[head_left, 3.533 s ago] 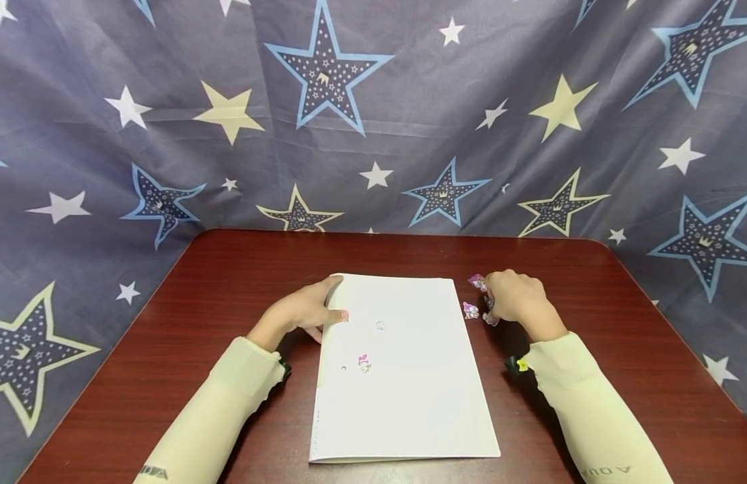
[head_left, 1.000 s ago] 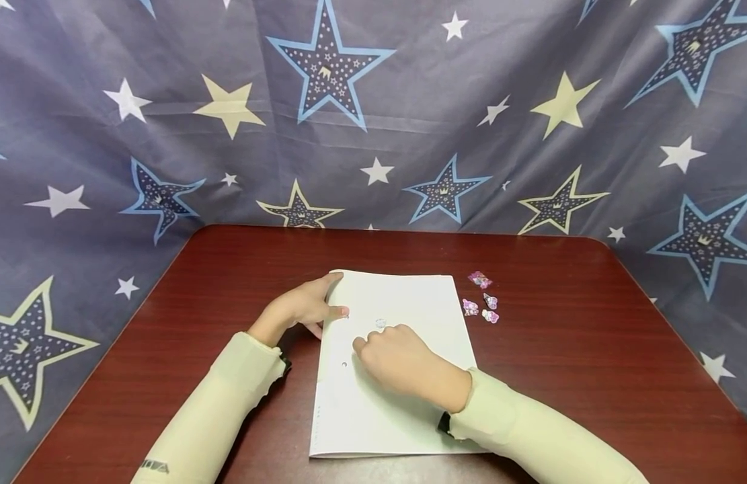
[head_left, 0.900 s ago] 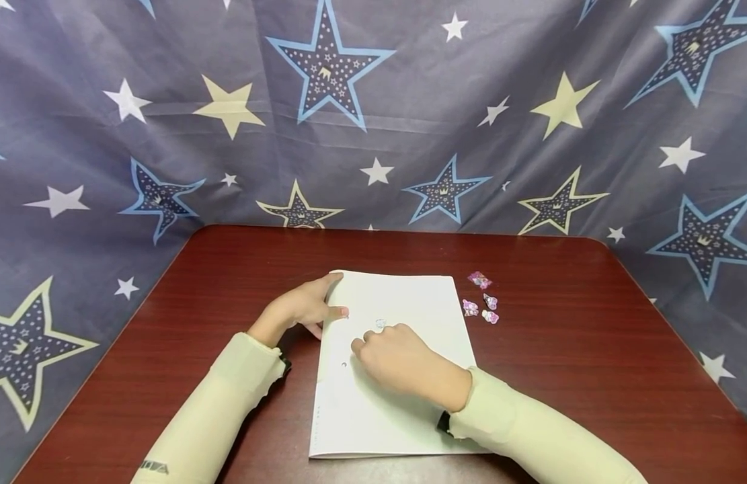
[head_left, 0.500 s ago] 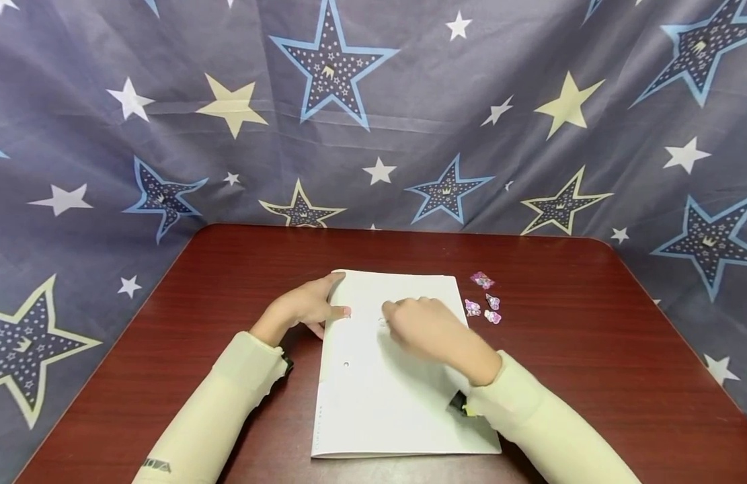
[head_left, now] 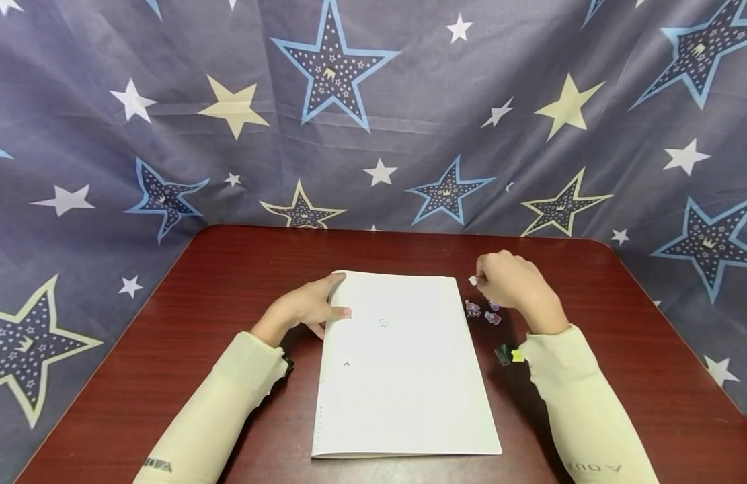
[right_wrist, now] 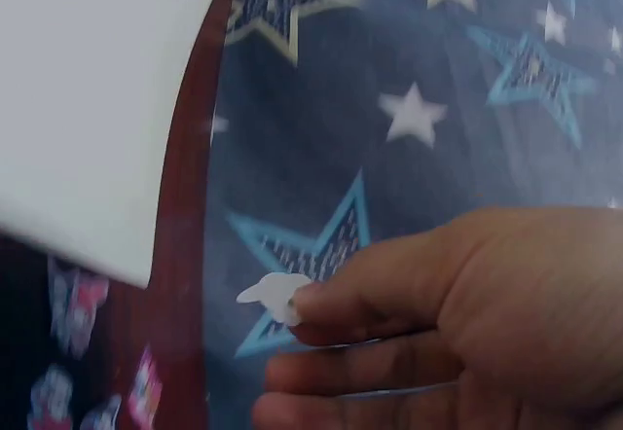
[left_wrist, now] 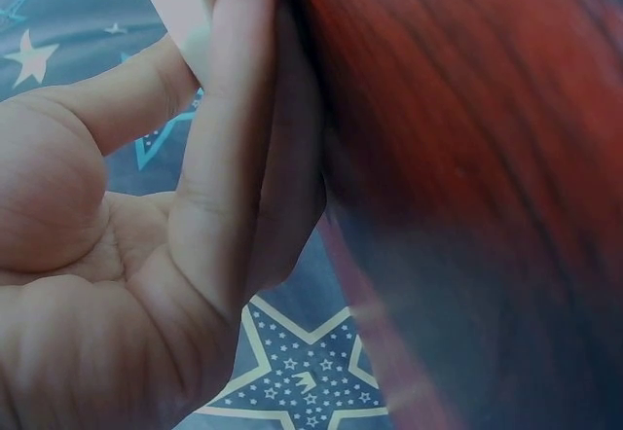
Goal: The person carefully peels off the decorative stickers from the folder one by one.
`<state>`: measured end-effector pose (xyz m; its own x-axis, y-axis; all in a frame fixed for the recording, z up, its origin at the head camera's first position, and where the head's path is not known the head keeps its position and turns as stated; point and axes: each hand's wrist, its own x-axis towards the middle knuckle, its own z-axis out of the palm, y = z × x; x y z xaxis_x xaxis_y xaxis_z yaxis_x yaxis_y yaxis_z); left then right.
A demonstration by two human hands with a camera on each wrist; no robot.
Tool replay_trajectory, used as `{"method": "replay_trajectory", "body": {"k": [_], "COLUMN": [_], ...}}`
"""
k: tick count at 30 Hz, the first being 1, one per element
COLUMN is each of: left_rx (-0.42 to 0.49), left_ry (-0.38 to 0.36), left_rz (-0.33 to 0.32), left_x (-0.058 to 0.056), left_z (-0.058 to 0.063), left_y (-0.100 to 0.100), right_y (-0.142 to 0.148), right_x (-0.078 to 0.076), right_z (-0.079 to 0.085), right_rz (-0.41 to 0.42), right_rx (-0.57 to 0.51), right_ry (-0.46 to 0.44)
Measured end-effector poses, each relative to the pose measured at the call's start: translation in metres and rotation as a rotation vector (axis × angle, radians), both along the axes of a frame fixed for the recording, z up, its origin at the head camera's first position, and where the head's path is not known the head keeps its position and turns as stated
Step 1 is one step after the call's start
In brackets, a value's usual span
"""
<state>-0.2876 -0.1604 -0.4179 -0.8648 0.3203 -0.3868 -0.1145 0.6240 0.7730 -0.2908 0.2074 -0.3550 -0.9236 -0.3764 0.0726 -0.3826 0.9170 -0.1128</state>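
My left hand (head_left: 306,306) grips the left edge of a white paper booklet (head_left: 415,383), its thumb on the top page. The left wrist view shows the booklet's corner (left_wrist: 180,7) between thumb and fingers. Past the booklet's upper right corner, my right hand (head_left: 515,282) pinches a small sticker (right_wrist: 273,297) between thumb and forefinger, its white side showing. Below that hand lie loose character stickers on the table, one sticker (head_left: 473,308) near the booklet's edge and another sticker (head_left: 493,317) beside it. The right hand hides others in the head view.
The dark red wooden table (head_left: 258,259) runs back to a grey-blue star-patterned cloth (head_left: 373,148). On the page are a faint round mark (head_left: 383,323) and a small dark ring (head_left: 346,364). A pink sticker (right_wrist: 146,386) shows in the right wrist view.
A pink-and-white sticker on the page 3.5 seconds ago is off it now. My right hand has moved from the page up and right, over the loose stickers. The left hand keeps its place.
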Motion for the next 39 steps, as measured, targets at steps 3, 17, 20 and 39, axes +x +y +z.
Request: {"method": "replay_trajectory", "body": {"k": [3, 17, 20, 39], "left_rx": [0.0, -0.004, -0.01, -0.015], "left_ry": [0.003, 0.006, 0.004, 0.008], "left_rz": [0.0, -0.005, -0.005, -0.01], "left_x": [0.0, 0.001, 0.001, 0.001], "left_z": [0.0, 0.004, 0.003, 0.003], "left_y": [0.0, 0.0, 0.001, 0.001], "right_y": [0.017, 0.047, 0.047, -0.022], "right_x": [-0.01, -0.026, -0.026, -0.004], "right_z": [-0.005, -0.019, -0.02, -0.017], "right_rz": [-0.042, -0.158, -0.168, -0.004], "right_rx": [-0.011, 0.003, 0.001, -0.014], "right_ry": [-0.066, -0.154, -0.158, 0.025]}}
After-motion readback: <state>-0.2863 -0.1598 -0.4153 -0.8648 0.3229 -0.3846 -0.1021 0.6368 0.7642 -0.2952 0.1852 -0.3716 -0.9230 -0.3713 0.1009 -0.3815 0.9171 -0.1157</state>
